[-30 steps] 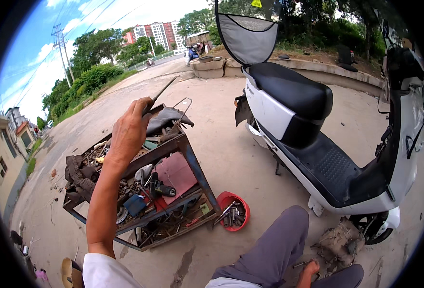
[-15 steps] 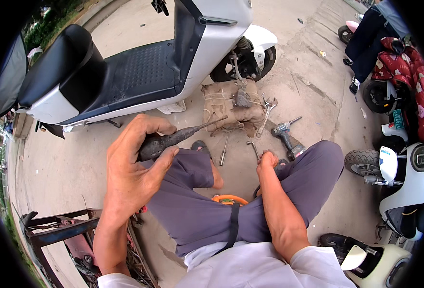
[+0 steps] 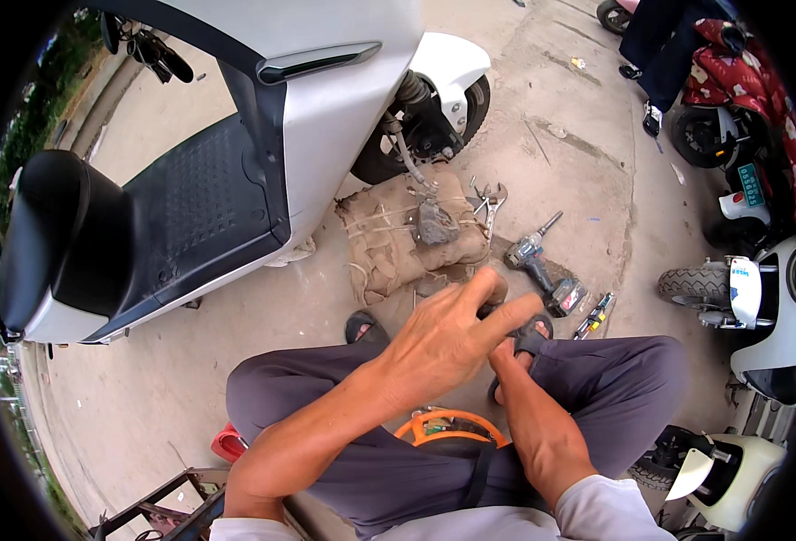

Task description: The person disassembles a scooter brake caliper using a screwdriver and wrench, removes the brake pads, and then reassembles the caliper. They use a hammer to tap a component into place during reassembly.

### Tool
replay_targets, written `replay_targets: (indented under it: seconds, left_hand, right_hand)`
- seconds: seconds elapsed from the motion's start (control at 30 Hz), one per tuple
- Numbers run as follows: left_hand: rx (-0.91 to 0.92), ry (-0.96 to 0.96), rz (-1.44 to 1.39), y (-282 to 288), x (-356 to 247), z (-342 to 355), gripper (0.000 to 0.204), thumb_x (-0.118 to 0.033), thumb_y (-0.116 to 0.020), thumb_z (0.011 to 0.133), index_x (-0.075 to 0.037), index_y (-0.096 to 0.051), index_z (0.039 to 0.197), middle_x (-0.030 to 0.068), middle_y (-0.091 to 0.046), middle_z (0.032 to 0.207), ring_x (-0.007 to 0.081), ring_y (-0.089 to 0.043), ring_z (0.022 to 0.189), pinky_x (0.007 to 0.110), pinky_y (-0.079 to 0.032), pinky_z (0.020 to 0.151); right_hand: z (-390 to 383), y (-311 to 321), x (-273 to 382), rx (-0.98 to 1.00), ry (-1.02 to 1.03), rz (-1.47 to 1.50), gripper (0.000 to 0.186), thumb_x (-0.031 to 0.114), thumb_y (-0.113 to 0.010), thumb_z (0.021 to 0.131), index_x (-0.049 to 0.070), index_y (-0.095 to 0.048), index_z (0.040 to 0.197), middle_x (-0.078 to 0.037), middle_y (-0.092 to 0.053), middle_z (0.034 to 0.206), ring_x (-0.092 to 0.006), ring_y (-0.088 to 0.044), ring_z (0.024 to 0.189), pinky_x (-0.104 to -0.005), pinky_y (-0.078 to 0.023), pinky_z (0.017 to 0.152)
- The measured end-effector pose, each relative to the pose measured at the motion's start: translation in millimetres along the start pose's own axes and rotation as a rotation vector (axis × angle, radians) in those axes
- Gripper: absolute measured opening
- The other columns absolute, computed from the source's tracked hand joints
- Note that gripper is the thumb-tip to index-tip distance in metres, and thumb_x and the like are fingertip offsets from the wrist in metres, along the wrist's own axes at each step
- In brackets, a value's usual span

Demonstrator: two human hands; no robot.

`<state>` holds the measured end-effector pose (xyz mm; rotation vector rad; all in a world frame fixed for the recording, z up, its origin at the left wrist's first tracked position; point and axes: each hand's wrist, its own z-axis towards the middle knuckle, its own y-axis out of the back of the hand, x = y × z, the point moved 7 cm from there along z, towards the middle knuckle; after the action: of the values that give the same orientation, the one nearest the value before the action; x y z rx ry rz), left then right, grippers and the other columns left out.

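My left hand (image 3: pixel 439 338) is curled in front of my lap, reaching across to the right. A bit of a dark screwdriver handle (image 3: pixel 485 310) shows between its thumb and forefinger; the shaft is hidden. Behind it my right hand (image 3: pixel 503 353) is mostly covered, and its fingers cannot be seen. Beyond both hands a sack-wrapped bundle (image 3: pixel 382 243), tied with cord, lies by the front wheel (image 3: pixel 475 108) of a white scooter (image 3: pixel 348 108). A grey stone-like lump (image 3: pixel 437 224) rests on the bundle. Wrenches (image 3: pixel 492 206) lie at its right side.
A cordless impact driver (image 3: pixel 533 260) lies right of the bundle, with a yellow-and-black tool (image 3: pixel 594 317) nearer me. Between my legs is an orange rim (image 3: pixel 481 424). Parked scooters (image 3: pixel 700 287) line the right side, and a person's dark trousers (image 3: pixel 664 50) show farther back.
My left hand has moved right and down from the left side, now covering most of my right hand. The view has shifted, and the yellow-and-black tool has come into sight.
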<state>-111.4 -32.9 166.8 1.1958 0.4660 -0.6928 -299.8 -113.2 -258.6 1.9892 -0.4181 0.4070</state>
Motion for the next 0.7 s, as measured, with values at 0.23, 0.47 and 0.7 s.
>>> replay_targets:
  seconds: [0.23, 0.47, 0.7]
  left_hand:
    - [0.042, -0.212, 0.246, -53.8, 35.8, -7.9, 0.037, -0.013, -0.063, 0.085, -0.007, -0.063, 0.121, 0.0025, -0.058, 0.095, 0.0166, -0.055, 0.083, 0.031, -0.043, 0.068]
    - [0.104, -0.264, 0.122, -83.0, 61.2, 24.8, 0.024, -0.014, -0.065, 0.081, -0.006, -0.065, 0.103, 0.0023, -0.058, 0.092, 0.0173, -0.056, 0.081, 0.031, -0.043, 0.068]
    - [0.104, -0.268, 0.158, -106.5, 80.5, 56.8, 0.024, -0.02, -0.074, 0.075, -0.008, -0.059, 0.09, 0.0038, -0.056, 0.084, 0.0213, -0.059, 0.082, 0.035, -0.047, 0.07]
  right_hand:
    - [15.2, -57.2, 18.2, 0.11, -0.189, 0.186, 0.019, 0.023, -0.065, 0.095, 0.005, -0.064, 0.095, -0.008, -0.06, 0.079, -0.0182, -0.058, 0.064, -0.0356, -0.044, 0.052]
    - [25.2, -56.4, 11.2, 0.135, -0.343, 0.571, 0.02, 0.025, -0.062, 0.098, 0.005, -0.063, 0.096, -0.007, -0.058, 0.077, -0.0168, -0.056, 0.062, -0.0342, -0.043, 0.051]
    - [28.5, 29.7, 38.5, 0.107, -0.347, 1.201, 0.022, 0.027, -0.06, 0.1, 0.005, -0.062, 0.097, -0.006, -0.057, 0.076, -0.0154, -0.054, 0.06, -0.0328, -0.043, 0.051]
